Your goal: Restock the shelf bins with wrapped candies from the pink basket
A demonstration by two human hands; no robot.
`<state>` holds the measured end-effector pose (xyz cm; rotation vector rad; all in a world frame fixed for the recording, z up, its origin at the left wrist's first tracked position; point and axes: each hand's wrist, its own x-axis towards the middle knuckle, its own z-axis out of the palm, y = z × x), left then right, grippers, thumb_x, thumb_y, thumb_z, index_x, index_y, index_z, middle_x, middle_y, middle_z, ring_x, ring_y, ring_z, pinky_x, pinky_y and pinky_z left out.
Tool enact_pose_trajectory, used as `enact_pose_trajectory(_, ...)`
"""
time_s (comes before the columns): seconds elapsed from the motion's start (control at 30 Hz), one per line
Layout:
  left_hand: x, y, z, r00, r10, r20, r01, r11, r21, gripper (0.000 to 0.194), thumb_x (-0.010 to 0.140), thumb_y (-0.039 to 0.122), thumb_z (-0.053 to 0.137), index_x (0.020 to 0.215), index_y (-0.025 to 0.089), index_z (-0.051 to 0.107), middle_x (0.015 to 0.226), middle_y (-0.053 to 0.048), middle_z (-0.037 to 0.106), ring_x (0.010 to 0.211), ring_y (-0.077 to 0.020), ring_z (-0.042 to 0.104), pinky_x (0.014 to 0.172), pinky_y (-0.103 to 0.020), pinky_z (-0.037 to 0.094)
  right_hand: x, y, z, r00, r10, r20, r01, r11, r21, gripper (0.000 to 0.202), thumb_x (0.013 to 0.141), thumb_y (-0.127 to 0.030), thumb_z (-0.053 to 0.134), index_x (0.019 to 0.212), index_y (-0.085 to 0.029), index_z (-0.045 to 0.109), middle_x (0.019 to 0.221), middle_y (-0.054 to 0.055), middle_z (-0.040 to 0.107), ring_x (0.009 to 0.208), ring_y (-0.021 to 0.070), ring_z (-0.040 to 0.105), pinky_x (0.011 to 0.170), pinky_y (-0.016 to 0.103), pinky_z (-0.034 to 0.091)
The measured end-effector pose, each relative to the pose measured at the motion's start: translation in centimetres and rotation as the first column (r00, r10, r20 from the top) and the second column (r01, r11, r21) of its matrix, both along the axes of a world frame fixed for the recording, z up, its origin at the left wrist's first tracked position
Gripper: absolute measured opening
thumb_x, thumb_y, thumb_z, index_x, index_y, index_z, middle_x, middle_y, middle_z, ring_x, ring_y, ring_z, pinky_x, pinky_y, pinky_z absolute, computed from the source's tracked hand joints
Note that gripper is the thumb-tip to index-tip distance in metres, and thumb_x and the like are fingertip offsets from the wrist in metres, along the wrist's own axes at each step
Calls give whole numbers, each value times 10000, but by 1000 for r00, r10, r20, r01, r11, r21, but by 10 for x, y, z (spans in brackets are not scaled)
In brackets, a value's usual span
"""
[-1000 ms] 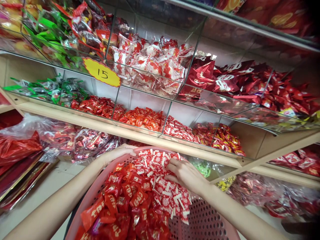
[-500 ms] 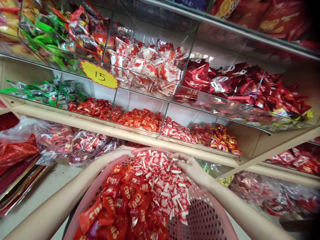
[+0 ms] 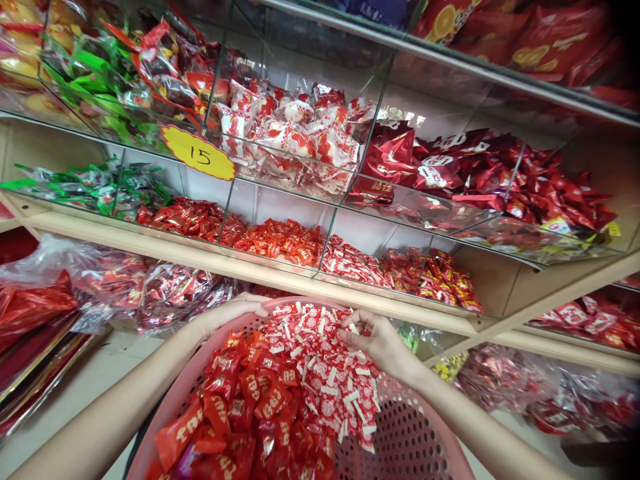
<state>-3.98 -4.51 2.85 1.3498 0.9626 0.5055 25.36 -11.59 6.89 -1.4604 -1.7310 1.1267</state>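
A pink perforated plastic basket (image 3: 167, 393) is held below the shelves. My left hand (image 3: 235, 310) is closed over its far-left rim. Small red-and-white wrapped candies (image 3: 325, 373) lie heaped along the basket's far side and middle. Over their right edge is my right hand (image 3: 377, 340), its fingers curled and the thumb bent in, with small wrapped candies at the fingertips. How many it holds is hidden. Larger glossy red wrapped candies (image 3: 265, 393) with gold lettering fill the left and near part of the basket. At the lower right, the holed bottom shows bare.
Just beyond the basket runs a wooden shelf edge (image 3: 280, 277). Above it, clear-fronted bins hold red-and-white candies (image 3: 350, 260), orange-red candies (image 3: 285, 240) and other sweets. A yellow price tag (image 3: 199, 153) reads 15. Plastic bags of sweets (image 3: 175, 293) lie beneath the shelf.
My right hand has shifted slightly, its fingers drawn back a little to the right over the small candies. My left hand and the basket stay nearly where they were.
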Motion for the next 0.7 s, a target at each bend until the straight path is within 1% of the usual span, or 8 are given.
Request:
enact_pose_trajectory(0.1,0,0,1,1000,5,-8,-5,1000,11,404,641,270,538,1019,185,653,832,-2,705,793,-228,615,706,-265,444,-4,-4,1,981,31,194,-61,987,151,172,757,-342,552,802,-176,554,732,5,575,673,142,537,638,280,445)
enact_pose_trajectory(0.2,0,-1,2,1000,-11,5,11,1000,16,403,638,246,538,1020,187,652,827,4,704,801,-224,611,703,-260,441,-10,-6,3,961,40,275,-104,969,223,105,781,-285,512,774,-186,548,805,11,582,742,150,536,686,274,419)
enact_pose_trajectory(0.3,0,-3,1,999,-2,45,0,999,35,373,646,230,513,980,174,669,754,10,699,737,-216,611,647,-258,438,-13,-4,4,951,34,306,-111,965,237,101,782,-265,492,743,-187,542,776,11,578,728,152,533,677,265,405)
enact_pose_trajectory(0.37,1,-3,-1,999,-6,54,3,998,62,349,633,209,518,939,179,685,803,12,702,771,-216,601,673,-256,431,-13,-1,1,947,22,321,-103,966,239,101,772,-267,494,732,-187,542,762,11,579,711,154,528,657,260,402)
enact_pose_trajectory(0.43,2,-3,-3,995,14,101,-20,998,60,369,629,188,511,958,184,678,822,14,701,786,-215,595,686,-261,426,-12,2,-4,951,-6,310,-69,971,231,112,766,-286,496,738,-187,542,709,2,570,653,146,515,607,252,398)
enact_pose_trajectory(0.5,3,-1,-6,995,26,99,-31,999,42,335,632,201,519,918,179,691,737,18,694,699,-204,588,625,-262,419,-11,3,-10,962,-41,268,-17,978,208,144,769,-321,488,763,-187,540,625,-15,539,567,132,486,539,241,384)
enact_pose_trajectory(0.6,6,1,-9,995,58,79,-66,992,104,281,599,185,563,835,171,714,698,26,683,690,-195,573,628,-255,398,-9,2,-17,970,-79,230,34,981,193,196,761,-373,492,776,-185,544,548,-34,493,498,121,449,481,234,364)
enact_pose_trajectory(0.7,7,-2,-8,992,77,101,-88,990,110,221,581,193,597,764,159,718,683,23,674,685,-191,564,638,-258,391,-4,-1,-14,965,-66,255,8,975,221,225,753,-396,498,763,-179,556,559,-26,507,516,128,456,497,241,369)
